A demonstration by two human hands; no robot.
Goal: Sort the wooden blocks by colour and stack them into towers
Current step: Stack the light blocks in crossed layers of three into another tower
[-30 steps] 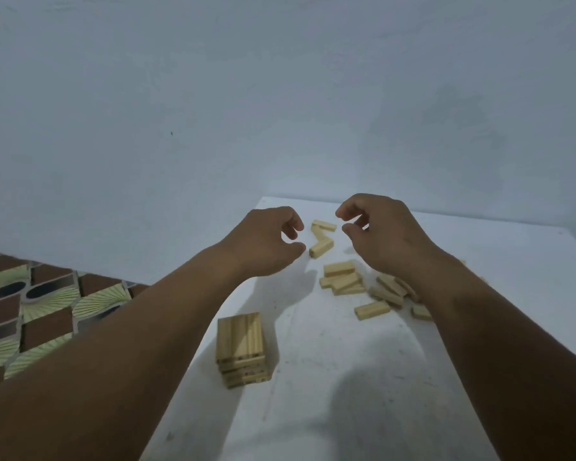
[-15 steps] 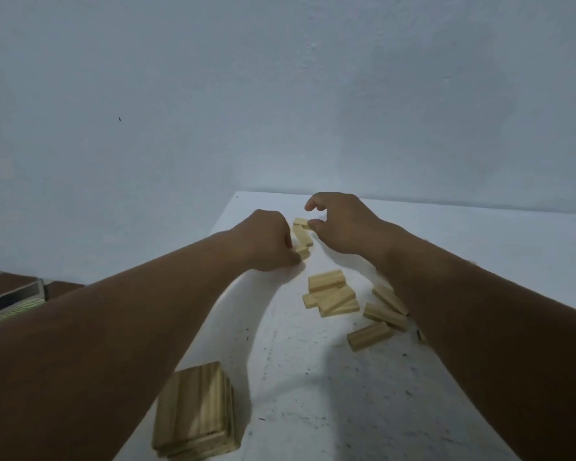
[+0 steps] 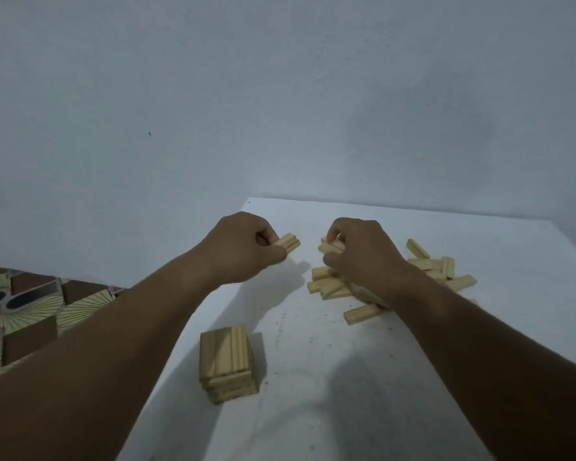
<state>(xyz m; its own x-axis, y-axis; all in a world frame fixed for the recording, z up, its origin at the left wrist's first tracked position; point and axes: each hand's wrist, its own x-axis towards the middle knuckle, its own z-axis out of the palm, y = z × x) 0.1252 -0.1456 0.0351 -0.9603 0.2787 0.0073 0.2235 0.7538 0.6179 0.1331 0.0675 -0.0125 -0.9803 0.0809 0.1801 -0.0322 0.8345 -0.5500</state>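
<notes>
The right hand [image 3: 363, 257] covered most of its held block [image 3: 330, 248] and part of the loose blocks [image 3: 328, 284]. Both forearms ran off the bottom edge.

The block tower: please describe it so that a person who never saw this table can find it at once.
On the white table, look near its left edge, between the two forearms and nearer the camera than the loose blocks. The block tower stands there alone. Unlike the scattered blocks, its blocks lie side by side in neat stacked layers.
</notes>
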